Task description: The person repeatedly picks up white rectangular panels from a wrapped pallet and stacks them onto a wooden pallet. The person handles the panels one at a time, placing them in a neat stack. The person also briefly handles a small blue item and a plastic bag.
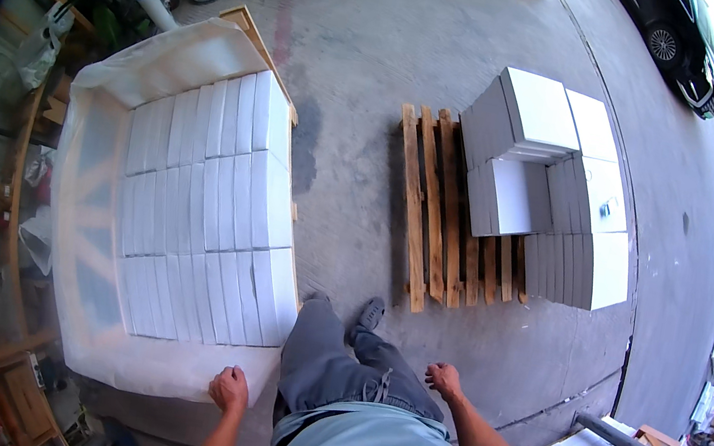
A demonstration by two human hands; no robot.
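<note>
On a concrete floor (374, 65), we stand between two loads of white boxes, both hands well apart. Our left hand (229, 388) hangs near the close corner of a crate (162, 372) lined with pale sheeting; whether it touches the sheet, we cannot tell. Three rows of crated boxes (200, 201), packed on edge side by side, lie ahead and to the left of that hand. Our right hand (444, 379), beside our grey trousers (332, 370), is well short of the wooden pallet (415, 214) ahead. The stacked boxes (539, 110) on that pallet rise ahead and to the right of it, one stack lower than its neighbours. Fingers on both hands are curled; we see nothing in them but cannot tell how tightly they are closed. A black car (666, 39) is parked beyond, at upper right.
</note>
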